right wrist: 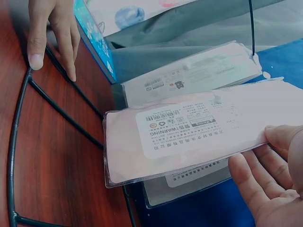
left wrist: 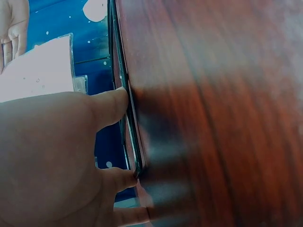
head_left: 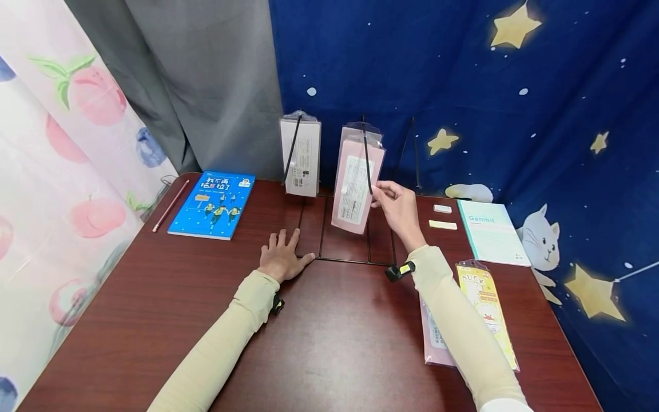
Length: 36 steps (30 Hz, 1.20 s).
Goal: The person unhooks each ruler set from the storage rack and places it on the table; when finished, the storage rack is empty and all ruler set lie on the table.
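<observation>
My right hand point(head_left: 399, 209) pinches the right edge of a pink packet point(head_left: 355, 186) in a clear sleeve with a white label. This packet hangs at the middle hook of a black wire rack point(head_left: 344, 260), in front of another packet. In the right wrist view the thumb lies on the labelled face of the pink packet point(right wrist: 189, 130), the other fingers beneath it. A white packet point(head_left: 304, 151) hangs on the hook to the left. My left hand point(head_left: 282, 257) lies with fingers spread at the front left corner of the rack's base, touching it and the table.
At left lie a blue book point(head_left: 213, 206) and a pencil point(head_left: 171, 205). To the right are a white eraser point(head_left: 442, 209), a pale yellow strip point(head_left: 443, 225) and a notebook point(head_left: 494, 232). A yellow packet point(head_left: 486, 297) overlaps a pink one point(head_left: 431, 337) under my right forearm.
</observation>
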### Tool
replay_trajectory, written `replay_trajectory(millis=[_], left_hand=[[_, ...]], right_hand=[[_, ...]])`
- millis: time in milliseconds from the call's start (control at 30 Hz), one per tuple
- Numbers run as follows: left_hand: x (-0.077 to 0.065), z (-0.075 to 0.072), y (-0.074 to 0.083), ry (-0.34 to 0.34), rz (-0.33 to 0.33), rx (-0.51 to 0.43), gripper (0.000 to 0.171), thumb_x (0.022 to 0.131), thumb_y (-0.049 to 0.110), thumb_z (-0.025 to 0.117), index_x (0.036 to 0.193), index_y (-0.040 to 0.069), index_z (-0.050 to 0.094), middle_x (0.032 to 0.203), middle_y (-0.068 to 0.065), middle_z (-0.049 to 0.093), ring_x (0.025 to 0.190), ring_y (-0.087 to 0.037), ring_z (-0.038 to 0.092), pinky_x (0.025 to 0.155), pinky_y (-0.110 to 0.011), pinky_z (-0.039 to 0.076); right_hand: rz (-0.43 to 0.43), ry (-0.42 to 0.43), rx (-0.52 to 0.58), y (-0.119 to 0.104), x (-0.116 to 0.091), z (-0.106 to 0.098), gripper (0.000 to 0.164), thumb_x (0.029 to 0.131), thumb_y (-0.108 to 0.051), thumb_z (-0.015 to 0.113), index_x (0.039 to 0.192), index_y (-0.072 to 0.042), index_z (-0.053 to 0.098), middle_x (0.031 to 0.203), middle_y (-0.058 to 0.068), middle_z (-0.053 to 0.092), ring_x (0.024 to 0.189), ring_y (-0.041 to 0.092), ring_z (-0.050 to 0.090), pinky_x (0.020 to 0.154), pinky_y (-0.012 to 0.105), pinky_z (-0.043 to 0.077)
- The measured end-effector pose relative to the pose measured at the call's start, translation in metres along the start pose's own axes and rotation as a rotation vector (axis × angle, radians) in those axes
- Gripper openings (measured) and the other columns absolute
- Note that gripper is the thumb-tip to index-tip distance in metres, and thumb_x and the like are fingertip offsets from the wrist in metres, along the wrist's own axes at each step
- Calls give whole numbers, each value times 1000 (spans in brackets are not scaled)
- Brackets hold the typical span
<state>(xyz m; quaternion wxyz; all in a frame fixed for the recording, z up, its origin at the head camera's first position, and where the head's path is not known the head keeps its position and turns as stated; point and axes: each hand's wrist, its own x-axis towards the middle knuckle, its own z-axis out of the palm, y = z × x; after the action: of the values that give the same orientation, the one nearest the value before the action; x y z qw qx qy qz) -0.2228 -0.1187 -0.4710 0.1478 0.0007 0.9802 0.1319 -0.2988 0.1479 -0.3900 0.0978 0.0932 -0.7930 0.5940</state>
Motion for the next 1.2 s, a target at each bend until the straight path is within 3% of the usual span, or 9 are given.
replay_trajectory(millis=[133, 367, 600, 800, 1000, 1200], left_hand=[[0, 1, 0, 0, 3, -1, 84, 104, 62, 46, 168, 17, 17, 172, -23, 18, 159, -46, 16, 122, -65, 25], [2, 2, -1, 2, 6, 6, 83, 104, 62, 46, 168, 16, 18, 171, -23, 19, 158, -47, 16, 122, -65, 25], [2, 3, 0, -2, 6, 12, 84, 103, 62, 46, 168, 16, 17, 171, -23, 19, 158, -47, 16, 122, -64, 26], [6, 3, -1, -12, 11, 32, 84, 104, 63, 43, 168, 16, 14, 171, -23, 16, 158, -47, 15, 121, -65, 27], [3, 0, -1, 7, 12, 12, 84, 104, 62, 45, 168, 16, 17, 171, -23, 18, 158, -47, 16, 121, -65, 27], [1, -1, -1, 7, 15, 14, 84, 104, 63, 44, 168, 15, 17, 171, -24, 19, 158, -48, 17, 120, -66, 27]], right_hand=[[-16, -3, 36, 1, -6, -1, 28, 99, -9, 70, 117, 12, 71, 107, 31, 75, 74, 26, 75, 76, 34, 62], [-54, 1, 36, 3, -18, -1, 29, 98, -15, 74, 116, 8, 72, 106, 28, 76, 73, 20, 76, 73, 20, 59], [-38, 10, -4, 1, -29, -4, 31, 97, -23, 75, 114, 2, 74, 103, 24, 78, 80, 34, 76, 69, 17, 56], [-8, 4, -1, -2, -37, -6, 30, 98, -20, 74, 118, 3, 74, 104, 25, 77, 80, 32, 75, 69, 13, 53], [3, 0, -7, -4, -46, -7, 30, 98, -20, 74, 119, 1, 74, 105, 23, 78, 84, 38, 74, 68, 13, 52], [-15, -2, -1, -4, -57, -8, 30, 96, -26, 76, 113, -1, 75, 99, 23, 77, 76, 23, 75, 68, 16, 55]])
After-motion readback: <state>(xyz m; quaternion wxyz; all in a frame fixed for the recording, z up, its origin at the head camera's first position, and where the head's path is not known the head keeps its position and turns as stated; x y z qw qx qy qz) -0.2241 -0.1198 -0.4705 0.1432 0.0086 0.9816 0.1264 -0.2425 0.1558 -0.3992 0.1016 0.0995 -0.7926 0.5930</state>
